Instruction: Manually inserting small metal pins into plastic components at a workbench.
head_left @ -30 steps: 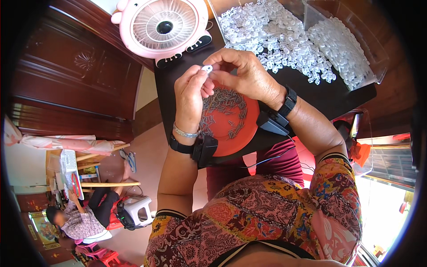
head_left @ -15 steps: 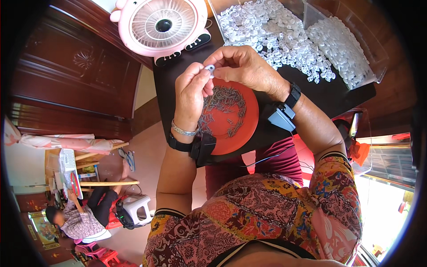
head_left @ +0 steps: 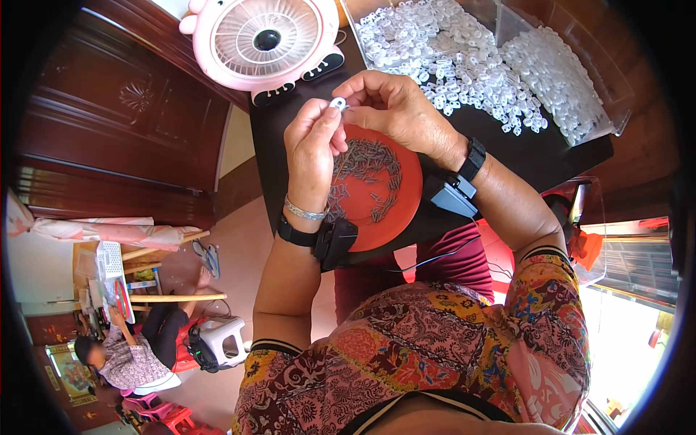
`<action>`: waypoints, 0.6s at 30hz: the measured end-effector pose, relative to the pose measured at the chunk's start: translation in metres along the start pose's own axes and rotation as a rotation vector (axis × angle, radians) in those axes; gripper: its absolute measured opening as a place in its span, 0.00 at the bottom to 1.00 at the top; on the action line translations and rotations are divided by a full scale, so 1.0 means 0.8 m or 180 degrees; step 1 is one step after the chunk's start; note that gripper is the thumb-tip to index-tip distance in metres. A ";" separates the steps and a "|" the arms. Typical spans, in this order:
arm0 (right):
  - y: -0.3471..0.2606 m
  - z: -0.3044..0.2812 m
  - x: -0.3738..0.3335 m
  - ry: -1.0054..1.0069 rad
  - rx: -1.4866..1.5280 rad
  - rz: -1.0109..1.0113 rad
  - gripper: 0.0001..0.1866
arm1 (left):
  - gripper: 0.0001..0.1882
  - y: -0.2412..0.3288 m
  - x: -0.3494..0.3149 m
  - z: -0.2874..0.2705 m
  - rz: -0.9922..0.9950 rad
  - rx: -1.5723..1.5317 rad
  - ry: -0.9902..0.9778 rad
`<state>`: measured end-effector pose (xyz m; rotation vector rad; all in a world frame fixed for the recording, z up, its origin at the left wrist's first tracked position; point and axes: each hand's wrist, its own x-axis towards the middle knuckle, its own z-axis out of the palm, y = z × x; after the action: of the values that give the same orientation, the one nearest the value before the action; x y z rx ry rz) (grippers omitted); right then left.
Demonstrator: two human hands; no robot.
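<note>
Thumb and forefinger of the left hand (head_left: 310, 145) are pinched on a small white piece (head_left: 338, 103) with a hole in it, which my head view, the only one I have, shows held up between the two hands, near the far edge of the round orange-red tray (head_left: 411, 192). Just beside it, thumb and forefinger of the right hand (head_left: 412, 114) come close together. I cannot tell whether they grip anything; what looks like a thin greyish sliver (head_left: 346, 108) shows at their tips, too small for me to name.

Against half a second ago, the white piece has shifted slightly up and to the left, and the right hand has risen a touch with it. The left pinch has not let go. I read this as a small adjustment of the same piece, the handling not finished.

From where I sit, the exact contact between the right fingertips and the piece is lost to me. The left hand and wrist cover part of the tray, so some of its grey pieces (head_left: 371, 154) are hidden. The left hand's remaining fingers curl partly out of sight. Farther off, the white heap (head_left: 464, 61) on the dark table (head_left: 533, 163) blurs together, and the upper edge of the picture cuts it off.
</note>
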<state>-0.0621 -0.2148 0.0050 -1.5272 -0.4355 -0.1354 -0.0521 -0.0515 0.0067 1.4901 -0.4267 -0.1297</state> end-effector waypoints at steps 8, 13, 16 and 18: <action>-0.008 -0.005 -0.001 -0.0175 -0.0149 0.0109 0.16 | 0.09 0.003 0.000 0.003 -0.0060 -0.0126 0.0056; -0.006 -0.011 0.001 -0.0261 -0.0234 0.0129 0.14 | 0.10 0.001 0.000 -0.003 -0.0053 0.0231 -0.0199; -0.005 -0.011 0.001 -0.0341 -0.0210 0.0062 0.13 | 0.11 0.002 0.001 -0.004 -0.0116 0.0278 -0.0299; -0.007 -0.010 0.001 -0.0312 -0.0103 0.0106 0.13 | 0.10 0.001 0.001 -0.006 -0.0087 0.0248 -0.0299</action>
<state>-0.0618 -0.2230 0.0102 -1.5768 -0.4876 -0.0418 -0.0501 -0.0471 0.0076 1.5712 -0.4919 -0.2073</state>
